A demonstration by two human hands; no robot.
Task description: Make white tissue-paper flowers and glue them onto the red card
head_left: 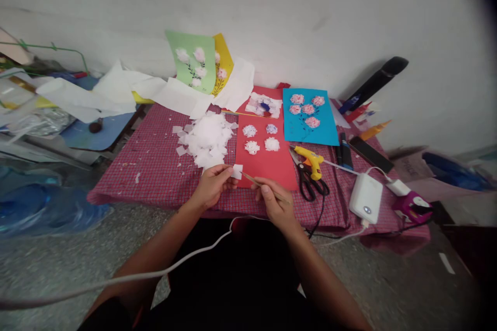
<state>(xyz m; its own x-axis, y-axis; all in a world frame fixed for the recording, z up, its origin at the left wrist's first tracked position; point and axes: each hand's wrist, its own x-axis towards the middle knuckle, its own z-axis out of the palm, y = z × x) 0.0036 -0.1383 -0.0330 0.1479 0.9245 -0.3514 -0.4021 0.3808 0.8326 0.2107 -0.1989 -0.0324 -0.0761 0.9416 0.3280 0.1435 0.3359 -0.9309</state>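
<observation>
Between the thumb and fingers of my left hand (214, 184) is a small white paper square (237, 171). My right hand (276, 201) grips a thin wooden stick (254, 181), perhaps a brush, whose tip meets or nearly meets the square. Both hands are over the near edge of a red sheet (267, 169). On that sheet sit several crumpled paper flowers (272, 144), white or speckled with blue. A heap of white paper squares (207, 137) lies just beyond my left hand.
Right of the red sheet lie a yellow glue gun (310, 159), black scissors (308, 181) and a white power bank (365, 197). A blue flower card (310, 134) is behind them. Green card (192, 64) leans on the wall. A white cable (186, 258) crosses my lap.
</observation>
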